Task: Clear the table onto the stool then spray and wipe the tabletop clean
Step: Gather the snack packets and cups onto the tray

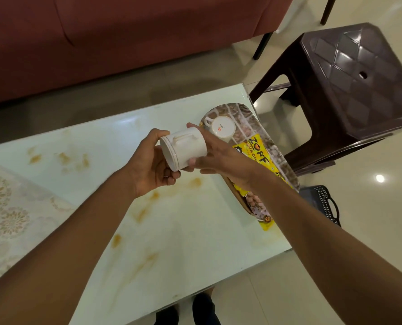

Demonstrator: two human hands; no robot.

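Note:
I hold a white mug [183, 147] on its side above the glass tabletop [106, 146], handle up. My left hand [150, 165] cups its base end and my right hand [221, 156] grips the rim end. Behind my right hand a patterned tray [249, 123] lies near the table's right edge. On it are a second white cup [222, 127], upside down, and a yellow snack packet [258, 153]. Orange-brown stains [146, 212] are scattered over the tabletop. The dark brown plastic stool [359, 73] stands on the floor to the right of the table.
A maroon sofa [125, 38] runs along the far side. A patterned cloth [10, 207] covers the table's left end. A black perforated basket [324, 202] sits on the floor below the table's right edge. My feet [202, 308] show under the near edge.

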